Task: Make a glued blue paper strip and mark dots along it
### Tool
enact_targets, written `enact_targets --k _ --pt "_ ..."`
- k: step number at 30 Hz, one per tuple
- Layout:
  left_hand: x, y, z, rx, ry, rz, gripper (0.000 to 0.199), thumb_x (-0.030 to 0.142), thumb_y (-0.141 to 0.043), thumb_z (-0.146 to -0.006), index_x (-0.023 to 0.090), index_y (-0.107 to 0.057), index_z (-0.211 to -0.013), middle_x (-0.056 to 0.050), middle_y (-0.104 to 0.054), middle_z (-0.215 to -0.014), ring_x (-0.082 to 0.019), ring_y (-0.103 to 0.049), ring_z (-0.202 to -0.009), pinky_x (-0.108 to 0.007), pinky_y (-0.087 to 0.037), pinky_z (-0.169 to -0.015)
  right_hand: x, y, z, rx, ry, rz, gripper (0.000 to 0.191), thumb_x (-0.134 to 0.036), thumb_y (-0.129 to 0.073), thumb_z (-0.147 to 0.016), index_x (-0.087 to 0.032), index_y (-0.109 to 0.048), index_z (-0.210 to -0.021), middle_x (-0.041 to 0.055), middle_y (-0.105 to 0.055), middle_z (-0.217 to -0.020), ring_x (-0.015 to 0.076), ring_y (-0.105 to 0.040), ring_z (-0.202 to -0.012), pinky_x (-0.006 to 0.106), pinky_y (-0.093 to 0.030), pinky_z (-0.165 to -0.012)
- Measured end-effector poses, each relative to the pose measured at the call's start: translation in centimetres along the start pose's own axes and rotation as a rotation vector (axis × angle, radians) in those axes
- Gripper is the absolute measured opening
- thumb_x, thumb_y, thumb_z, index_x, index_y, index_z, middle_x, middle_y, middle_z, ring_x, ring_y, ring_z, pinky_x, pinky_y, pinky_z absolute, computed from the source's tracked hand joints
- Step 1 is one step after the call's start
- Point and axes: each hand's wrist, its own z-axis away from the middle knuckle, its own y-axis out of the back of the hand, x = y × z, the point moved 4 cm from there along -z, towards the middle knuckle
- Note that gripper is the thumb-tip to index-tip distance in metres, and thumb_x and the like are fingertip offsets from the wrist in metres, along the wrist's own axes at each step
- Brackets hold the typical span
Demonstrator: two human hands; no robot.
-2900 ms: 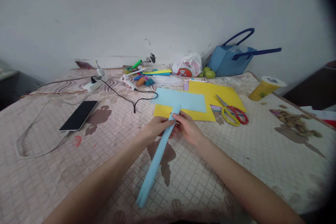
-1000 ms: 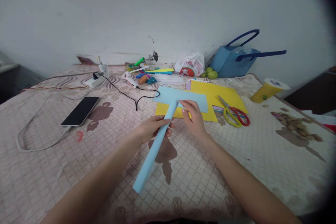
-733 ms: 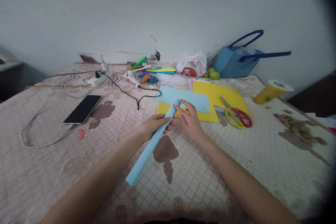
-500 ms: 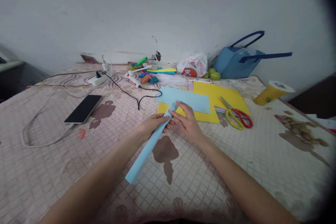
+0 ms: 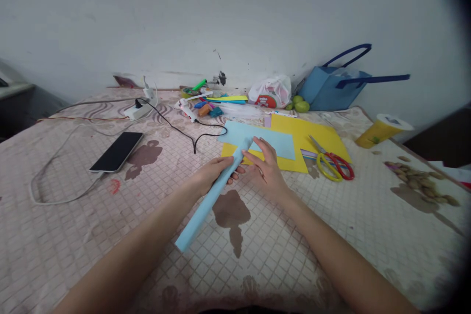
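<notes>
A long light-blue paper strip or tube slants above the patterned tablecloth, its near end at the lower left. My left hand is wrapped round its upper half, thumb on top and fingertips showing on the right side. My right hand is beside the upper end, fingers apart, with the tip of one finger touching or very near the paper's edge. Behind the hands lies a flat light-blue sheet on yellow sheets. Scissors with yellow and red handles rest at the yellow paper's right.
A phone on a cable lies at the left, near a white power strip. A glue gun, clay pieces, a plastic bag and a blue bag stand along the wall. A yellow canister and peanuts are right.
The fingers of my right hand have opened a little and moved slightly up and right. The near end of the blue paper has risen slightly, and its upper end has shifted a bit right.
</notes>
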Motion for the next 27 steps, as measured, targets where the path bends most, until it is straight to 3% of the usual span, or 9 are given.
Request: enact_targets --k 4,8,12,24,27 --pt "-0.1 0.2 -0.2 0.033 0.029 0.046 0.028 0.025 -0.038 -0.093 0.008 -0.06 -0.089 -0.011 -0.066 -0.082 -0.009 -0.056 -0.056 -0.018 -0.046 -0.046 -0.4 -0.3 0.0 -0.085 0.043 -0.008 0.044 -0.026 -0.043 -0.089 -0.038 -0.043 -0.132 -0.0018 -0.019 -0.15 0.0283 -0.019 -0.135 0.054 -0.028 -0.105" --pt "-0.2 0.5 -0.4 0.027 0.03 0.074 0.028 0.024 -0.038 -0.093 0.007 -0.059 -0.09 -0.012 -0.066 -0.083 -0.01 -0.057 -0.056 -0.018 -0.047 -0.045 -0.7 -0.2 0.0 -0.067 0.058 0.005 0.043 -0.027 -0.042 -0.09 -0.035 -0.043 -0.132 -0.0014 -0.015 -0.151 0.0278 -0.017 -0.136 0.055 -0.026 -0.106" --pt "-0.4 0.8 -0.6 0.055 0.051 0.086 0.025 0.024 -0.04 -0.092 0.007 -0.058 -0.087 -0.008 -0.062 -0.069 -0.01 -0.056 -0.054 -0.019 -0.048 -0.047 -1.1 -0.4 0.0 -0.153 0.139 0.007 0.04 -0.034 -0.043 -0.09 -0.032 -0.047 -0.13 -0.0006 -0.015 -0.151 0.028 -0.015 -0.137 0.053 -0.025 -0.107" --pt "-0.4 0.8 -0.9 0.002 0.071 0.171 0.027 0.022 -0.04 -0.091 0.007 -0.06 -0.083 -0.008 -0.061 -0.07 -0.012 -0.059 -0.058 -0.022 -0.05 -0.054 -1.0 -0.3 -0.1 -0.12 0.108 0.032 0.041 -0.033 -0.04 -0.091 -0.033 -0.044 -0.132 -0.0026 -0.011 -0.152 0.028 -0.012 -0.137 0.053 -0.024 -0.107" --pt "-0.5 1.1 -1.0 0.025 0.075 0.179 0.026 0.022 -0.041 -0.091 0.008 -0.06 -0.079 -0.007 -0.059 -0.066 -0.011 -0.057 -0.055 -0.023 -0.05 -0.055 -1.2 -0.5 -0.1 -0.177 0.158 0.026 0.041 -0.037 -0.04 -0.09 -0.033 -0.045 -0.131 -0.0023 -0.011 -0.152 0.0291 -0.012 -0.137 0.053 -0.024 -0.107"
